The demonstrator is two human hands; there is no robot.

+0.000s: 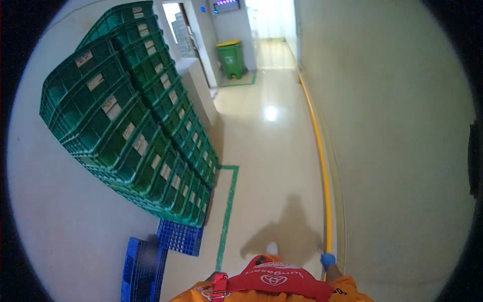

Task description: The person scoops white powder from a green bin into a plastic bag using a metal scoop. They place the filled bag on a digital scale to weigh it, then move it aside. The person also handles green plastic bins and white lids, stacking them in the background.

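Observation:
My right hand, in a blue glove, hangs low at my right side, in front of the yellow strip by the wall. Its fingers are too small and blurred to read. A faint pale shape shows just beside it, and I cannot make out what that is or whether the hand holds it. My left hand does not show. Across my front lies a red apron with a strap, over orange clothing.
Tall stacks of green crates stand at the left on a blue pallet; another blue pallet leans nearby. Green tape marks the floor. A yellow strip follows the right wall. Ahead are a green bin and a bright doorway.

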